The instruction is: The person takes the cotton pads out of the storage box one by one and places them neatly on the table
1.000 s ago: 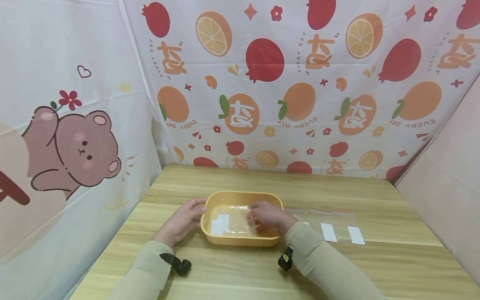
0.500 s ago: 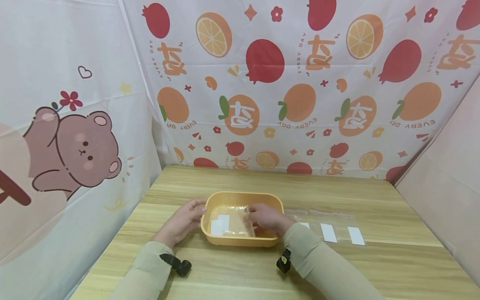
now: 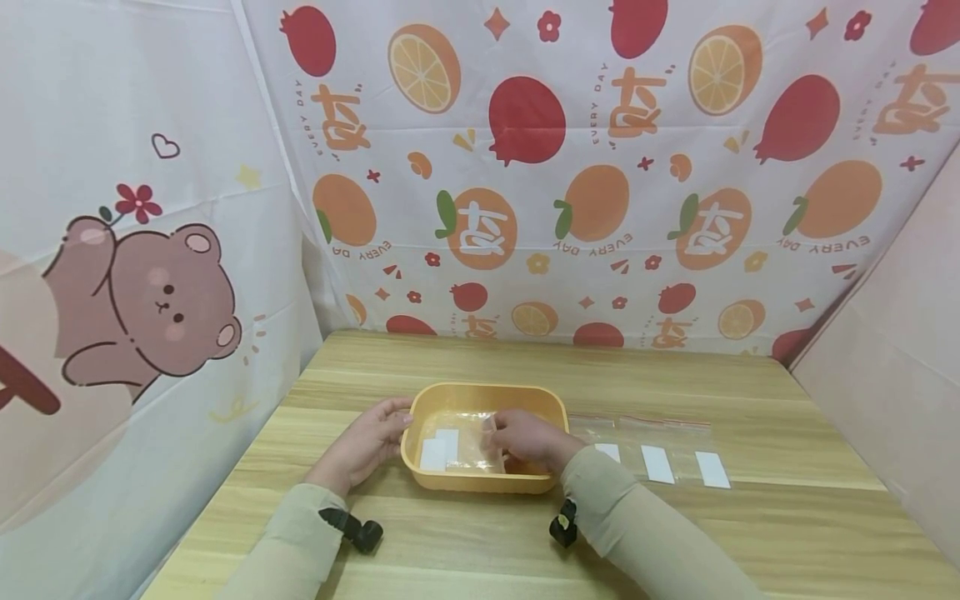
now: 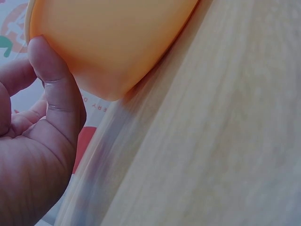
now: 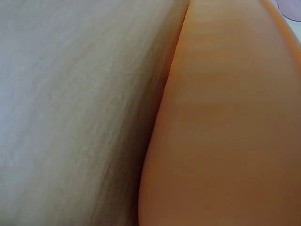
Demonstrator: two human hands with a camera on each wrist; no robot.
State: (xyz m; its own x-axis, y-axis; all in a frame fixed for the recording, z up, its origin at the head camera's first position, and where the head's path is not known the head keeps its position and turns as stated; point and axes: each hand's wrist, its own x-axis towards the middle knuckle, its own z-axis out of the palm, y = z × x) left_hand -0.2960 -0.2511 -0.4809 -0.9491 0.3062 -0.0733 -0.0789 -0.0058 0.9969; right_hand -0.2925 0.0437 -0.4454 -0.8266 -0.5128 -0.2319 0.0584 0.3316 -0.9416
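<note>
In the head view, a yellow plastic basin [image 3: 487,483] sits on the wooden table. Inside it lie clear zip-lock bags [image 3: 470,454] with white labels [image 3: 435,452] on their left part. My left hand [image 3: 367,442] holds the basin's left end; the left wrist view has the thumb [image 4: 49,61] against the basin's rim [image 4: 30,21]. Reaching over the near right rim, my right hand [image 3: 528,435] pinches a bag's edge inside the basin, its fingertips partly hidden. Only the basin's outer wall [image 5: 225,122] and the table show in the right wrist view.
Right of the basin, several clear zip-lock bags [image 3: 667,432] with white labels [image 3: 712,471] lie flat in an overlapping row. The right forearm partly covers the nearest one. A fruit-print cloth [image 3: 525,208] hangs behind the table [image 3: 450,550], with more cloth at both sides.
My right hand has shifted slightly left inside the basin, and the bag's edge at its fingers has moved left too. The left hand and the basin stay in place.
</note>
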